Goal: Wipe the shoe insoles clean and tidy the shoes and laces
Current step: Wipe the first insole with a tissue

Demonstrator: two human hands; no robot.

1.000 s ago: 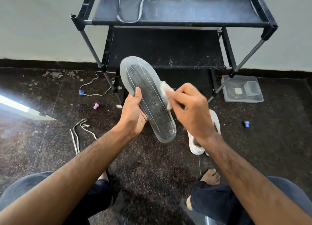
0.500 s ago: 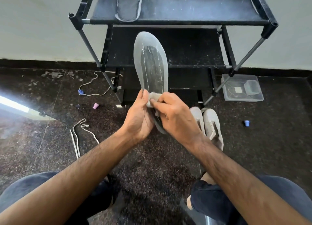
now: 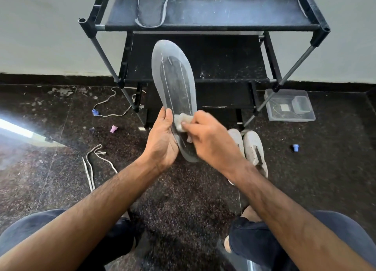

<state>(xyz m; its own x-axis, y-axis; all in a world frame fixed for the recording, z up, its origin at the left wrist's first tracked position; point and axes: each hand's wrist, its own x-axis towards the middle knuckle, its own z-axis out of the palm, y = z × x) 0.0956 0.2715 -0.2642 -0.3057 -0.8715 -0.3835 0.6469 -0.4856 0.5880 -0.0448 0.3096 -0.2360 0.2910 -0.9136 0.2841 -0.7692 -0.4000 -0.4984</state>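
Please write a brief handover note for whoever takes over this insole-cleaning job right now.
Left hand grips the insole near its heel, toe pointing up. Right hand pinches a small white cloth against its lower face, mid-wipe.
A second insole lies on the rack's top shelf; whether it is wiped cannot be told.
Both white shoes stand on the floor at the right, unlaced.
One lace lies on the floor at the left.
Left: finish wiping, refit insoles, tidy shoes and lace.
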